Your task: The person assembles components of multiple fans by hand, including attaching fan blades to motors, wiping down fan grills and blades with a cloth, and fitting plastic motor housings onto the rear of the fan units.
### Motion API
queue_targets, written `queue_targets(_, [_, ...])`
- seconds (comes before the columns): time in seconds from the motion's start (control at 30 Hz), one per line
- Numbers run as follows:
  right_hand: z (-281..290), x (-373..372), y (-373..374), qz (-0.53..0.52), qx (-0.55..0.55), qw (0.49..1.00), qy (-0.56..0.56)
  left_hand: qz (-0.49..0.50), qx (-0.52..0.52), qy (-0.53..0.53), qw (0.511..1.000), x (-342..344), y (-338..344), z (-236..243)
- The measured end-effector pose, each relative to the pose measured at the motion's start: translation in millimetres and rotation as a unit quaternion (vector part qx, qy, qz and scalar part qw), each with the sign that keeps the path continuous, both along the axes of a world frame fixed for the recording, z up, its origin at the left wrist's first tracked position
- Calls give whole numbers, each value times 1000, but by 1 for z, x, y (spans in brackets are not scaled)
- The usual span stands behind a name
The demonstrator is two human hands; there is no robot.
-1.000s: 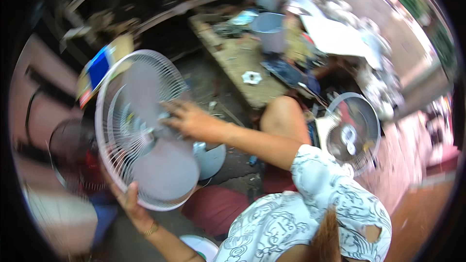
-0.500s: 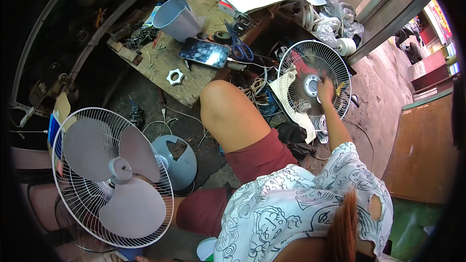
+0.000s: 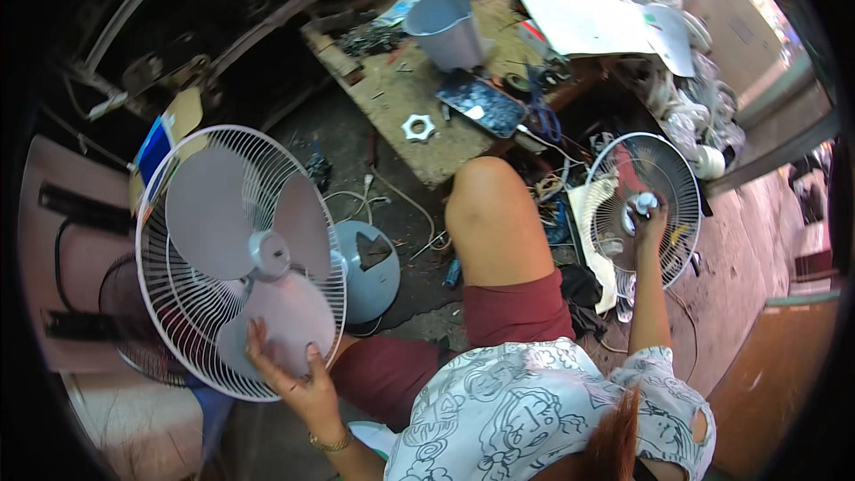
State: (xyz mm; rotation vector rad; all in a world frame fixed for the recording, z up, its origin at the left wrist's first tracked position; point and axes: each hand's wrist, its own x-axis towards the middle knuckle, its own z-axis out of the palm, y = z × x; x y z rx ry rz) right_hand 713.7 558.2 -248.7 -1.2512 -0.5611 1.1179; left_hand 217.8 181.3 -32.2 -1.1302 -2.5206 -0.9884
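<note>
A fan (image 3: pixel 272 256) with three grey blades and a white wire rear guard stands at the left, its front uncovered. My left hand (image 3: pixel 301 383), with a bracelet at the wrist, lies with spread fingers on or just over its lower blade (image 3: pixel 298 316). At the right, a round white wire grille (image 3: pixel 679 180) leans among clutter on the floor. My right hand (image 3: pixel 654 224) is closed on a small pale-blue knob-like piece (image 3: pixel 644 202) in front of the grille's middle; whether that piece is attached cannot be told.
Ahead is a wooden bench (image 3: pixel 392 138) with a grey-blue pitcher (image 3: pixel 445 31), a phone (image 3: pixel 481 105), blue-handled scissors (image 3: pixel 541 114) and a white lobed knob (image 3: pixel 417 127). Cables (image 3: pixel 557 187) tangle beside the bench. Bagged white parts (image 3: pixel 695 98) pile up at the far right.
My left hand has come up to the fan's lower blade. A pale-blue piece now shows in my right hand at the grille. The whole view has shifted.
</note>
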Motion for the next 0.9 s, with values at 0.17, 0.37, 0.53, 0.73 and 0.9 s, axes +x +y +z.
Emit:
queue_targets(0.17, [107,-167,-6,345,186,891,230,5,236,-238,942,4,-8,-28])
queue_targets(0.37, [152,-370,-101,571,-53,783,242,-35,410,-359,837,-6,4,-38])
queue_targets(0.53, [131,-469,-156,649,-140,693,284,-50,450,-365,813,-2,8,-37])
queue_targets(0.73, [140,-516,-213,575,-24,810,108,-69,500,-458,732,-4,4,-55])
queue_targets(0.9, [130,-518,-223,573,114,811,4,-16,477,-449,755,-13,3,-57])
